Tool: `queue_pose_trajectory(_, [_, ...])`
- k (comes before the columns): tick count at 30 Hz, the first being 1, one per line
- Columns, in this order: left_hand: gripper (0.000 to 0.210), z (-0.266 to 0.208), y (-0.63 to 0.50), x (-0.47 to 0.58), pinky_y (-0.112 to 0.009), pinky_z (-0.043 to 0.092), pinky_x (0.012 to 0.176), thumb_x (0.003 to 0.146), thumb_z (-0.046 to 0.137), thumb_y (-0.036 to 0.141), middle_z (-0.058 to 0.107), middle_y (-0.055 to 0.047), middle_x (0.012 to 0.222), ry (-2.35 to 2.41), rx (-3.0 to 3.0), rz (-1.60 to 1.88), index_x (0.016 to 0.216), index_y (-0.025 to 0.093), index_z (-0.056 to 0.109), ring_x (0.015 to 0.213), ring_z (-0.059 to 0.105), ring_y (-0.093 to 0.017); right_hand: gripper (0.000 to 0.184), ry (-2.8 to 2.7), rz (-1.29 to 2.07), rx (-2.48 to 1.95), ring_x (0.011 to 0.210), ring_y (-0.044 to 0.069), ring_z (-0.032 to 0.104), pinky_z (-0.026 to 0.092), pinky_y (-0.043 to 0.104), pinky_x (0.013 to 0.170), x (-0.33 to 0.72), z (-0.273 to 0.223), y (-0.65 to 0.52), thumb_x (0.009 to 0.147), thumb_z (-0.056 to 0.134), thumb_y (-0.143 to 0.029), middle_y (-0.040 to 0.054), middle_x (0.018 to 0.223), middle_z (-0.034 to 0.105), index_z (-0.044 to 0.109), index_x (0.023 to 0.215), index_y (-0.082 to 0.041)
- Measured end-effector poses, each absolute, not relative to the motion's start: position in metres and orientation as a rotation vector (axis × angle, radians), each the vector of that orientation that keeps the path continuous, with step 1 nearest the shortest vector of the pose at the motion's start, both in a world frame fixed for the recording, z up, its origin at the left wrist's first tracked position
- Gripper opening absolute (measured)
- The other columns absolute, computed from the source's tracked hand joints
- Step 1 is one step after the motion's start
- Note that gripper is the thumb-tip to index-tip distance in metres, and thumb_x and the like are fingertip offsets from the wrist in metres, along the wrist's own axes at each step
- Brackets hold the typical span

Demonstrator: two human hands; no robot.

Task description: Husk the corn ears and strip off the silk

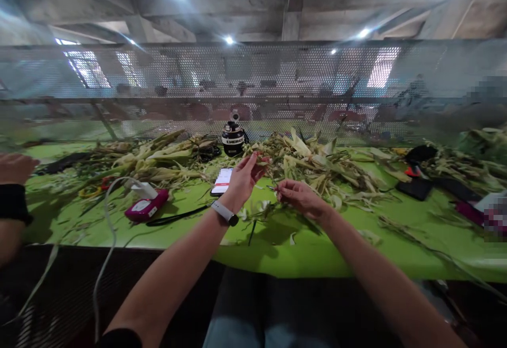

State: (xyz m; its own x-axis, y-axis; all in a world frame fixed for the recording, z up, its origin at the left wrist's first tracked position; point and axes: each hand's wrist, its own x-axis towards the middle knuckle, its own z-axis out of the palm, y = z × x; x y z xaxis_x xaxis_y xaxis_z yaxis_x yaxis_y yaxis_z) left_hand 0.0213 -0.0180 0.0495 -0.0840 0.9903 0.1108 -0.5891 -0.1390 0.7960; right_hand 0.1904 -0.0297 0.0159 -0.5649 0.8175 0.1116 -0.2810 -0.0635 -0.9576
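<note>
My left hand (245,176), with a grey-banded watch (225,214) on the wrist, is raised over the green table. Its thumb and fingers pinch a small pale green plant piece (262,163). Just right of it, my right hand (301,197) has its fingers closed around a thin tool with a metal tip (271,187); the tip points toward the left hand, and the tool's kind is unclear. Below both hands lie plant scraps (263,212). A phone (222,181) with a lit screen is beside my left hand.
Heaps of leafy stalks and husks (158,158) (317,160) cover the table's back. A black jug (233,139) stands between them. Left are a magenta power strip (146,206) with a white cable and another person's hand (18,168). A perforated metal screen (253,73) rises behind.
</note>
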Motion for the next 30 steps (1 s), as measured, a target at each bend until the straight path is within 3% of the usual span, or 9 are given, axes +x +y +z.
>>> queue_pose_trajectory(9, [0.007, 0.084, 0.005, 0.001, -0.018, 0.049, 0.058, 0.081, 0.065, 0.023, 0.069, 0.0, 0.066, 0.689, 0.814, 1.71, 0.083, 0.016, 0.068, 0.054, 0.062, -0.007, 0.032, -1.499, 1.714, -0.647, 0.058, 0.006, 0.049, 0.037, 0.019, 0.058, 0.194, 0.018, -0.029, 0.062, 0.082, -0.04, -0.0036, 0.063, 0.059, 0.066, 0.075, -0.015])
queue_pose_trajectory(16, [0.011, 0.117, 0.025, -0.037, -0.024, 0.05, 0.07, 0.088, 0.055, 0.021, 0.068, 0.0, 0.07, 0.774, 0.779, 1.856, 0.083, 0.018, 0.064, 0.066, 0.061, -0.01, 0.032, -1.695, 1.749, -0.734, 0.059, 0.006, 0.052, 0.041, 0.021, 0.062, 0.194, 0.019, -0.035, 0.066, 0.079, -0.04, -0.0026, 0.068, 0.061, 0.066, 0.079, -0.014])
queue_pose_trajectory(21, [0.01, 0.117, 0.031, -0.055, -0.027, 0.047, 0.076, 0.087, 0.054, 0.016, 0.069, -0.001, 0.08, 0.855, 0.849, 1.705, 0.09, 0.017, 0.064, 0.07, 0.058, -0.01, 0.033, -1.816, 1.754, -0.771, 0.065, 0.009, 0.057, 0.044, 0.024, 0.068, 0.19, 0.019, -0.036, 0.067, 0.077, -0.039, 0.0, 0.07, 0.064, 0.066, 0.083, -0.013])
queue_pose_trajectory(26, [0.009, 0.11, 0.039, -0.061, -0.024, 0.043, 0.07, 0.077, 0.065, 0.014, 0.068, -0.004, 0.076, 0.95, 1.055, 1.393, 0.085, 0.015, 0.069, 0.067, 0.056, -0.011, 0.034, -1.776, 1.714, -0.787, 0.066, 0.01, 0.058, 0.045, 0.025, 0.068, 0.19, 0.016, -0.036, 0.067, 0.078, -0.04, 0.0006, 0.073, 0.065, 0.066, 0.085, -0.013])
queue_pose_trajectory(30, [0.009, 0.107, 0.043, -0.058, -0.022, 0.045, 0.066, 0.081, 0.061, 0.014, 0.069, -0.006, 0.076, 0.859, 1.063, 1.275, 0.084, 0.014, 0.068, 0.074, 0.062, -0.012, 0.035, -1.786, 1.69, -0.817, 0.066, 0.011, 0.058, 0.045, 0.026, 0.069, 0.188, 0.016, -0.039, 0.067, 0.077, -0.042, 0.0007, 0.073, 0.065, 0.066, 0.084, -0.013])
